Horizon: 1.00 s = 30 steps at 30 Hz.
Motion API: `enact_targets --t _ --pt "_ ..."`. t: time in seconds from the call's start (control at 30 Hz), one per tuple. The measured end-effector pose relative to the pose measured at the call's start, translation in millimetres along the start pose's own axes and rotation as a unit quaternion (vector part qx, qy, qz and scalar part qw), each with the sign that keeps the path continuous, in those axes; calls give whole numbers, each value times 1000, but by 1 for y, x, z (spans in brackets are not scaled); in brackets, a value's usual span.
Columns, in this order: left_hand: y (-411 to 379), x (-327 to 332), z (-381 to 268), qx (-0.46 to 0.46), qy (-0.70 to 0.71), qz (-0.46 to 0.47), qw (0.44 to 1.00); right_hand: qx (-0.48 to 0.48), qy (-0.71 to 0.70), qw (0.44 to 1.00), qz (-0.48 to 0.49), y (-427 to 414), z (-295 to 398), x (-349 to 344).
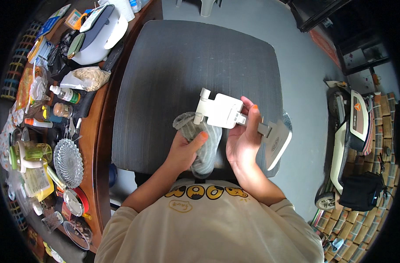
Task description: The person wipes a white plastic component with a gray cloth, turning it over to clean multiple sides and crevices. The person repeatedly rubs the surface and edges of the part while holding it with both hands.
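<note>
My right hand grips a white folding phone stand by its grey metal stem. The stand's flat base points toward the right, and its holder head with small support lugs points left. In my left hand is a grey striped cloth, possibly a sock, bunched with my thumb on top. The cloth's upper part lies against or just under the holder head; whether they touch I cannot tell. Both hands are over the near part of a dark wood-grain table.
On the left, a brown wooden cabinet carries a glass dish, a spray bottle, a jug and a white device. To the right stand an electric scooter and stacked cartons. A stool is beyond the table.
</note>
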<state>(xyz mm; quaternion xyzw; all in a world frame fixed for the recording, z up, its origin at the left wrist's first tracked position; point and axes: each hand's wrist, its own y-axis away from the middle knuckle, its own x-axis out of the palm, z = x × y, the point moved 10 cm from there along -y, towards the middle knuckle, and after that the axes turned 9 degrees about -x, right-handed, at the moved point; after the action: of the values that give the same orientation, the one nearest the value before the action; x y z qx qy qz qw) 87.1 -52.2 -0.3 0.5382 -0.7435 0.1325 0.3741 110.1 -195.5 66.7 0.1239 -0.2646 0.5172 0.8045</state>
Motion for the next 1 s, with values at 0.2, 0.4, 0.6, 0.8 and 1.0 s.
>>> enact_targets --t 0.2,0.4,0.6,0.8,1.0 --pt "-3 10 -3 -10 109 35 993 3 -2 1000 -5 0 -2 -1" --pt "5 0 -4 -8 144 118 982 -11 -28 997 -74 -14 -5 -32" --pt "16 -25 -14 14 104 39 994 -30 8 996 -80 -20 -5 -42" --pt "31 -21 -85 189 8 21 982 -7 28 998 -65 -16 -7 -40" --pt "48 20 -132 268 -248 16 931 27 43 999 -14 -15 -14 -35"
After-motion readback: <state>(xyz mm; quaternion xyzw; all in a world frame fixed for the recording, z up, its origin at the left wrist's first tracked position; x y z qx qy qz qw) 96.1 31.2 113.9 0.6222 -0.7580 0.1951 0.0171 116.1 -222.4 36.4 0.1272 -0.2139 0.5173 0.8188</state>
